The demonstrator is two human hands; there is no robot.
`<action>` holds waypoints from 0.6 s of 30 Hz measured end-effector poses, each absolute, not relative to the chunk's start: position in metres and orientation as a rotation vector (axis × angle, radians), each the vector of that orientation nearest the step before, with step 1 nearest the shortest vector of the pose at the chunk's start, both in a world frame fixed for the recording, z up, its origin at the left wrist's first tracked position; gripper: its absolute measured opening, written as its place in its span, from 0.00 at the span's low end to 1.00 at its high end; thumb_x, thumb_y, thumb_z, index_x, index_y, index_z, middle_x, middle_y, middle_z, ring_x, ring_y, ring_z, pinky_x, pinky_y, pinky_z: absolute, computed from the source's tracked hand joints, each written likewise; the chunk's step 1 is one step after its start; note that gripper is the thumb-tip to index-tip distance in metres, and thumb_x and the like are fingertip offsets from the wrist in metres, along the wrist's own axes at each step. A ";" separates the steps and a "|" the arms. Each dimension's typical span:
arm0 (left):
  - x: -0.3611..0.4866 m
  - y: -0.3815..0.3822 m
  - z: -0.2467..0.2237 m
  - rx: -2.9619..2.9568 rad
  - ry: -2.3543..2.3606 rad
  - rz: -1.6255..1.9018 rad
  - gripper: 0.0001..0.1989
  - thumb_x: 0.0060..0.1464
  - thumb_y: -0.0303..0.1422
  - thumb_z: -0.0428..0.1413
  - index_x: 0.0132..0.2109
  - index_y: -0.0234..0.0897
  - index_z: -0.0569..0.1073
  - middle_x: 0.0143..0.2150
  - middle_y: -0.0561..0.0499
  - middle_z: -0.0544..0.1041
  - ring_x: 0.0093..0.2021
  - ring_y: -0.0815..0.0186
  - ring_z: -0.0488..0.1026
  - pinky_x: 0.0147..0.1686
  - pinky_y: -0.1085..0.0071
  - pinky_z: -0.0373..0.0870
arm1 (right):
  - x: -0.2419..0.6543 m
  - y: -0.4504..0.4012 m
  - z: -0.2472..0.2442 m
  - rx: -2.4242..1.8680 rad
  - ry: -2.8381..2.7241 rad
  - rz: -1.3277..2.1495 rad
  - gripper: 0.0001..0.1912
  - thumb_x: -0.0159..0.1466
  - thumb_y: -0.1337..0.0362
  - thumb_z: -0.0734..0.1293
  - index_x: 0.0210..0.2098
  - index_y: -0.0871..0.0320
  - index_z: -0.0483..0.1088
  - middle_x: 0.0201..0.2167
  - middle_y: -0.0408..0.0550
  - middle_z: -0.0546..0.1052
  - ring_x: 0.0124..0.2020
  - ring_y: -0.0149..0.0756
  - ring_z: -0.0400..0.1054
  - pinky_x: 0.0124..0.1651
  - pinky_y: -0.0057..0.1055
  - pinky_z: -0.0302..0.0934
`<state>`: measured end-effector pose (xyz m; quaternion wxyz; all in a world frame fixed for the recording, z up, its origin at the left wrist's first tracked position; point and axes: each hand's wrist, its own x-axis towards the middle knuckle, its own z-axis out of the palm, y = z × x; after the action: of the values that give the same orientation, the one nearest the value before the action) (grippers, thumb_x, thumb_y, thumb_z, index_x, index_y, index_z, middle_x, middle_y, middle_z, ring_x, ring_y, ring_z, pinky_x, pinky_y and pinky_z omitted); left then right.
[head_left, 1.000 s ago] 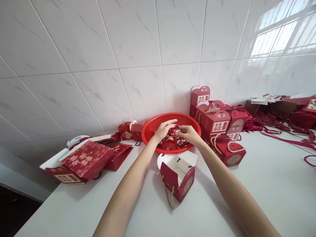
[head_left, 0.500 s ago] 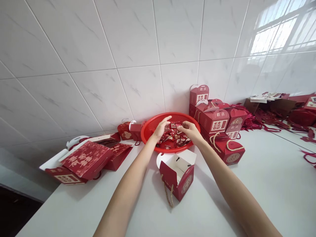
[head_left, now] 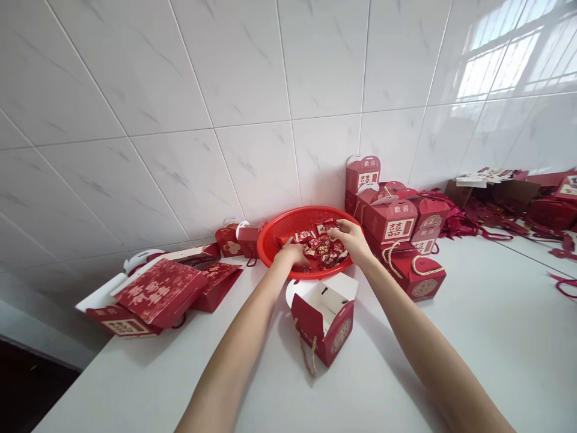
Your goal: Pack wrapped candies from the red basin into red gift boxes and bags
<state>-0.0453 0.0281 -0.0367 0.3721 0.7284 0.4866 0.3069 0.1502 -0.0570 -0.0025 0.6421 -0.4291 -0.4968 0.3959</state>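
A red plastic basket [head_left: 285,222] against the tiled wall holds many small red-wrapped candies [head_left: 323,248]. Inside its left side, my left hand [head_left: 292,257] reaches down among the candies, its fingers mostly hidden. My right hand [head_left: 350,239] is over the basket's right side, thumb and fingers closed on a wrapped candy. In front of the basket stands a red gift box [head_left: 322,322] with its flaps up and white inside showing. A twisted rope handle [head_left: 306,352] hangs from the box's left side.
Closed red gift boxes [head_left: 399,222] are stacked right of the basket. Several open or flattened boxes [head_left: 157,288] lie at the left. Farther right is a pile of red ribbons and boxes [head_left: 500,204]. All stand on a white table [head_left: 487,325] along the wall.
My left hand has gone from raised above the candies down into the basket's near left part. My right hand has shifted slightly right, with a candy at its fingertips.
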 end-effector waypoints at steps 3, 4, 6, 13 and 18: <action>-0.043 0.028 -0.037 1.898 1.332 0.553 0.16 0.27 0.32 0.70 0.15 0.42 0.68 0.14 0.52 0.69 0.26 0.56 0.75 0.28 0.68 0.70 | 0.150 -0.057 -0.003 -0.984 -1.139 0.896 0.17 0.44 0.56 0.74 0.30 0.55 0.68 0.28 0.43 0.76 0.35 0.40 0.71 0.39 0.34 0.64; -0.042 0.029 -0.036 1.904 1.344 0.490 0.16 0.24 0.30 0.70 0.14 0.42 0.68 0.14 0.52 0.70 0.25 0.56 0.75 0.27 0.68 0.69 | 0.150 -0.057 -0.003 -0.985 -1.141 0.895 0.17 0.44 0.56 0.74 0.29 0.55 0.68 0.27 0.43 0.76 0.35 0.40 0.71 0.39 0.34 0.64; -0.040 0.028 -0.035 1.909 1.367 0.380 0.16 0.20 0.24 0.69 0.15 0.42 0.69 0.17 0.50 0.73 0.27 0.54 0.76 0.29 0.65 0.71 | 0.150 -0.057 -0.003 -0.987 -1.144 0.896 0.16 0.43 0.57 0.73 0.30 0.55 0.69 0.27 0.43 0.76 0.35 0.40 0.71 0.38 0.34 0.64; -0.039 0.021 -0.028 1.886 1.406 0.213 0.16 0.19 0.18 0.65 0.14 0.39 0.68 0.18 0.49 0.74 0.24 0.56 0.74 0.26 0.66 0.69 | 0.150 -0.060 0.000 -0.995 -1.159 0.902 0.16 0.44 0.58 0.73 0.30 0.56 0.69 0.26 0.42 0.76 0.33 0.39 0.70 0.38 0.33 0.64; -0.033 0.009 -0.014 1.842 1.290 0.359 0.07 0.32 0.26 0.65 0.20 0.37 0.73 0.19 0.51 0.74 0.18 0.66 0.69 0.20 0.72 0.64 | 0.150 -0.058 -0.001 -1.001 -1.157 0.895 0.17 0.44 0.57 0.73 0.32 0.56 0.70 0.26 0.42 0.75 0.33 0.39 0.70 0.37 0.33 0.64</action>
<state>-0.0334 0.0088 -0.0144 0.4186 0.7346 0.5144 0.1433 0.1499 -0.0582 -0.0010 0.6324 -0.4374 -0.5056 0.3913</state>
